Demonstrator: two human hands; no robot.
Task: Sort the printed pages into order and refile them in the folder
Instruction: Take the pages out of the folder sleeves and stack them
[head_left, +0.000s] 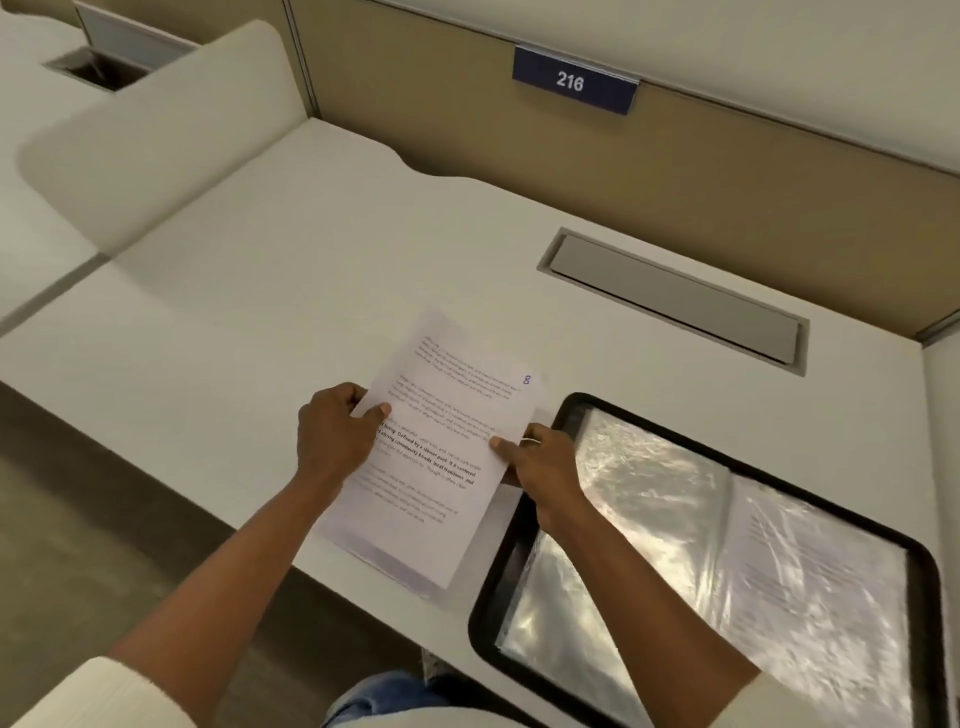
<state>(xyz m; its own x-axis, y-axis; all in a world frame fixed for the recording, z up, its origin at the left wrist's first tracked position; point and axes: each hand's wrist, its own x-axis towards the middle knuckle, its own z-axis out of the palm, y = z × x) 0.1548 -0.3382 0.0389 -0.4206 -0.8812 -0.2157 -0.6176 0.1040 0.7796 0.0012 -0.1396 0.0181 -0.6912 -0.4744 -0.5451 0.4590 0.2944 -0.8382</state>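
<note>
Pages are gripped by left hand and right hand; folder is open, refiling not yet done.

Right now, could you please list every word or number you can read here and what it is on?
"216": white on the blue sign on the partition.
"8": handwritten in a corner of the top page.
"Defined by a slower pace", "strong community bonds": bold lines on that page; the rest is too small.
The sheet in the folder: blurred, unreadable.
</note>
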